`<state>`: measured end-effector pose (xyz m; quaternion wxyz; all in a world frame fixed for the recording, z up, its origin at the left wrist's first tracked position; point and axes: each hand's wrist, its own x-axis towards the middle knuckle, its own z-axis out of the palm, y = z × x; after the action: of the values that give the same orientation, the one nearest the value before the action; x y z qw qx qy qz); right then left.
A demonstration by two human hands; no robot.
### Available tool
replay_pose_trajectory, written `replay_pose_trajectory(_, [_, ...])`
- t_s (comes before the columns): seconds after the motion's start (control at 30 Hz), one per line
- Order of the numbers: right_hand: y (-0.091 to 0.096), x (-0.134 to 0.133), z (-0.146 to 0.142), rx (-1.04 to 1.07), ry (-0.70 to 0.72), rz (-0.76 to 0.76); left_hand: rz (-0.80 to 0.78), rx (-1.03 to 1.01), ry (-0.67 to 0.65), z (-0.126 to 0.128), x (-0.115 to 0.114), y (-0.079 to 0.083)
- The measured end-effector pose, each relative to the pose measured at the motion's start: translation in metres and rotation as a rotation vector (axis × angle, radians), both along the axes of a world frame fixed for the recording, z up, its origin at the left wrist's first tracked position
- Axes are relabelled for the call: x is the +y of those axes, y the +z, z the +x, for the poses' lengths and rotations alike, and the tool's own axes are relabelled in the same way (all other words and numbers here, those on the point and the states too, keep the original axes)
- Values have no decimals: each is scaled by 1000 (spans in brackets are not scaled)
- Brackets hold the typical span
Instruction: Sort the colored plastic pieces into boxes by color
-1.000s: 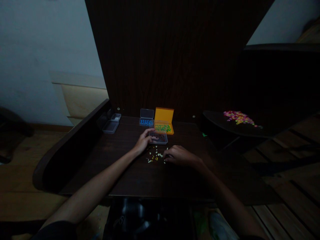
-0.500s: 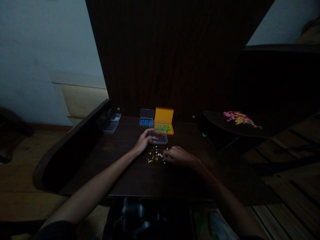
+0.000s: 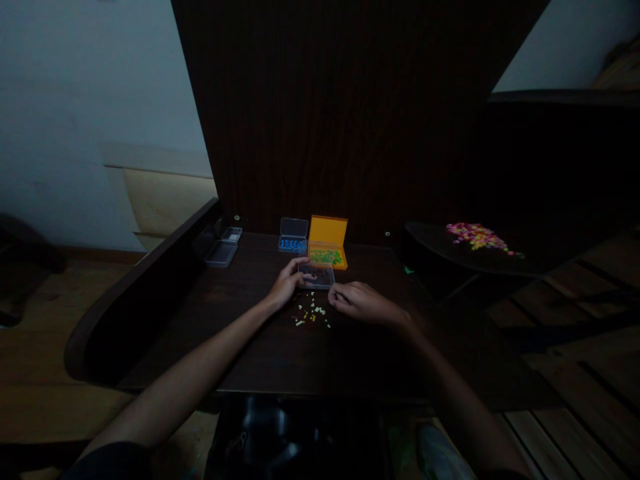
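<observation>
My left hand (image 3: 285,287) grips the left side of a clear plastic box (image 3: 324,283), thumb over its near edge. The box's transparent lid stands up at the back, and a few small dark pieces lie inside. My right hand (image 3: 357,300) is closed at the box's near right corner, fingertips pinched together; what they hold, if anything, is hidden. Small cream pieces (image 3: 319,310) and some yellow pieces (image 3: 313,318) lie scattered on the dark wooden desktop (image 3: 270,360) just below the box, between my hands.
Behind the clear box stands an open orange box (image 3: 328,230) of green pieces (image 3: 327,257). A small clear case (image 3: 293,227) with blue pieces is left of it. Farther left lies another open clear case (image 3: 221,253). Pink and yellow beads (image 3: 477,236) are heaped on the right shelf (image 3: 430,233).
My right hand has moved up and slightly right, from the scattered pieces to the clear box's near right corner. My left hand and the box stay in place.
</observation>
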<state>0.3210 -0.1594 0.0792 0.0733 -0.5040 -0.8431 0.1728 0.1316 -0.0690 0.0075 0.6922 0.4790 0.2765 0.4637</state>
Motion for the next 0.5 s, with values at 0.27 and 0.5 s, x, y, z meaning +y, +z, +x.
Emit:
replay_pose_trajectory(0.27, [9, 34, -3, -28, -37, 147, 6, 44, 6, 0, 0, -4])
replay_pose_trajectory(0.5, [9, 51, -13, -159, -31, 85, 47, 15, -40, 0, -2, -4])
